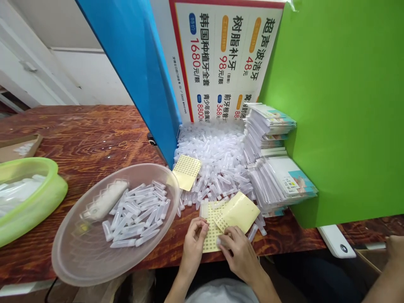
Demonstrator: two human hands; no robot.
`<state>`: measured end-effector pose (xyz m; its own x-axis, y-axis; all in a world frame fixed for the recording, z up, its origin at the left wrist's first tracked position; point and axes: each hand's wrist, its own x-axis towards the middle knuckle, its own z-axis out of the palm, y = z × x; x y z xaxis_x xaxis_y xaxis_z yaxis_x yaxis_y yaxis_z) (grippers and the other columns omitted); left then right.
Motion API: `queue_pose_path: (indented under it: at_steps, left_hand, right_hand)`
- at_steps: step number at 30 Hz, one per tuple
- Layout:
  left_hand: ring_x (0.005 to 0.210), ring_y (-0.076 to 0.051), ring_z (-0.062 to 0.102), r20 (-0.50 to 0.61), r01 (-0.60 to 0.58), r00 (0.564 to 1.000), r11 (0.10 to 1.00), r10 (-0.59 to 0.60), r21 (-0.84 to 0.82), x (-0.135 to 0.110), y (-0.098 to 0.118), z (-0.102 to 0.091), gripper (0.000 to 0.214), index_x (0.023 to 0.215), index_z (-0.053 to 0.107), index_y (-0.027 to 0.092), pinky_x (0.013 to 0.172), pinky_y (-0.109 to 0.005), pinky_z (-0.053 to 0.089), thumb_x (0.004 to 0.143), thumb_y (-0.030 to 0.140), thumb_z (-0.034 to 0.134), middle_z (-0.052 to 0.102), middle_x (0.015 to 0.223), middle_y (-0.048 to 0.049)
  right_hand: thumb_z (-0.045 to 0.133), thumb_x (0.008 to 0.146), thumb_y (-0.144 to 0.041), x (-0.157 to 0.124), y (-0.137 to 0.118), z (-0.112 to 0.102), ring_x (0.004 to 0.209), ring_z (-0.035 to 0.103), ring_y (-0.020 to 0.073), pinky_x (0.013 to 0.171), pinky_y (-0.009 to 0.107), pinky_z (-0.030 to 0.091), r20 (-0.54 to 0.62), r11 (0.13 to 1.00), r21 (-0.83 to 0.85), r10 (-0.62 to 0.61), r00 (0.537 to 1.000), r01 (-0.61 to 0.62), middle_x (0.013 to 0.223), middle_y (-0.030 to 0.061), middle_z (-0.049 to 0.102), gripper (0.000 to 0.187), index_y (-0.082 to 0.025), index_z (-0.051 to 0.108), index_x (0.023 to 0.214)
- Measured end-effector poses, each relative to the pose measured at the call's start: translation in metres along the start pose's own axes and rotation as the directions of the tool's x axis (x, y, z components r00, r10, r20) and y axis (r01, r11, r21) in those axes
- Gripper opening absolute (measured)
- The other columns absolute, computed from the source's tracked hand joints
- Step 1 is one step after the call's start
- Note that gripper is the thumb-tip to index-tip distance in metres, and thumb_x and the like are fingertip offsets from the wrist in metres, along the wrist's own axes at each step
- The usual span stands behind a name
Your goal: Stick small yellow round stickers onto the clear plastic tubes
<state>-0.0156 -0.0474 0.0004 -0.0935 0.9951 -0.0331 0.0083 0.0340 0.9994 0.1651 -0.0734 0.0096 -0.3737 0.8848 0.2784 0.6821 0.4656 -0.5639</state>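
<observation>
My left hand (195, 240) is at the left edge of a yellow sheet of small round stickers (211, 242), thumb and fingertips pinched together; what lies between them is too small to make out. On the sheet's right side, my right hand (239, 249) has its fingers closed around a small plastic tube (218, 241), of which only the whitish end shows. A second yellow sheet (241, 212) lies tilted over the first, just above my right fingers. Behind the sheets spreads a heap of clear capped tubes (217, 155). Another sticker sheet (187, 171) rests on the heap's left side.
To the left stands a clear plastic bowl (78, 256) with tubes and a white roll-like object inside. Further left is a green basin (47, 210). Stacked cards (271, 176) lean by a green panel (341, 105); a blue panel (132, 63) borders the left. Another person's arm (388, 273) shows at right.
</observation>
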Motion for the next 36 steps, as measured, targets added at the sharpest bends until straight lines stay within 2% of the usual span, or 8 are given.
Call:
queue_pose_path:
  at_steps: [3,6,9,12,22,31,36]
  left_hand:
    - [0.097,-0.023,0.058,0.025,0.040,0.999,0.999,-0.040,-0.027,0.001,0.011,-0.004,0.035,0.079,0.062,0.018,0.088,-0.032,0.048,0.085,0.052,0.065,0.057,0.097,-0.0068]
    - [0.095,-0.022,0.057,0.100,0.076,0.992,0.997,-0.072,-0.031,0.001,0.023,-0.005,0.034,0.076,0.062,0.018,0.086,-0.030,0.046,0.085,0.051,0.065,0.058,0.095,-0.0065]
    - [0.095,-0.022,0.057,0.180,0.132,0.976,0.990,-0.120,-0.052,0.000,0.030,-0.003,0.034,0.075,0.062,0.018,0.084,-0.029,0.046,0.085,0.050,0.066,0.058,0.095,-0.0067]
    - [0.097,-0.022,0.057,0.215,0.173,0.965,0.982,-0.152,-0.081,-0.001,0.033,0.002,0.033,0.074,0.063,0.018,0.085,-0.029,0.045,0.083,0.049,0.068,0.059,0.096,-0.0067]
    - [0.094,-0.022,0.058,0.227,0.197,0.958,0.977,-0.175,-0.078,0.005,0.035,0.012,0.033,0.072,0.063,0.017,0.086,-0.029,0.046,0.082,0.049,0.069,0.060,0.094,-0.0056]
    - [0.090,-0.022,0.059,0.181,0.110,0.977,0.994,-0.108,0.002,0.007,0.028,0.011,0.043,0.071,0.062,0.018,0.079,-0.030,0.051,0.080,0.059,0.066,0.061,0.090,-0.0073]
    - [0.088,-0.022,0.061,0.129,0.057,0.990,0.997,-0.063,0.050,0.005,0.022,0.012,0.040,0.073,0.064,0.017,0.078,-0.030,0.052,0.082,0.056,0.064,0.062,0.091,-0.0079]
  right_hand:
    - [0.055,0.094,-0.013,0.005,0.010,0.007,0.092,0.058,0.0254,0.080,0.042,0.053,-0.023,0.997,0.069,-0.020,1.000,0.022,0.099,0.0089,0.062,0.019,-0.020,0.063,0.110]
    - [0.053,0.097,-0.015,0.013,0.016,0.006,0.095,0.058,0.0247,0.083,0.042,0.052,-0.071,0.980,0.195,-0.020,0.997,0.033,0.101,0.0082,0.063,0.021,-0.022,0.062,0.114]
    - [0.054,0.098,-0.017,0.023,0.019,0.003,0.095,0.058,0.0246,0.081,0.041,0.052,-0.135,0.950,0.305,-0.022,0.991,0.063,0.100,0.0077,0.065,0.022,-0.024,0.063,0.116]
    - [0.056,0.098,-0.020,0.031,0.022,0.002,0.095,0.059,0.0247,0.082,0.041,0.052,-0.192,0.921,0.373,-0.042,0.981,0.113,0.099,0.0074,0.067,0.020,-0.025,0.065,0.115]
    - [0.056,0.100,-0.030,0.034,0.022,0.005,0.094,0.060,0.0230,0.082,0.039,0.052,-0.228,0.886,0.448,-0.018,0.973,0.121,0.097,0.0070,0.070,0.019,-0.025,0.069,0.112]
    - [0.056,0.100,-0.031,0.036,0.019,0.004,0.093,0.061,0.0233,0.081,0.040,0.053,-0.238,0.883,0.454,-0.012,0.971,0.123,0.095,0.0076,0.070,0.020,-0.023,0.070,0.111]
    - [0.057,0.099,-0.029,0.037,0.018,0.002,0.092,0.061,0.0225,0.081,0.039,0.053,-0.233,0.883,0.453,-0.017,0.972,0.125,0.095,0.0068,0.070,0.018,-0.023,0.070,0.110]
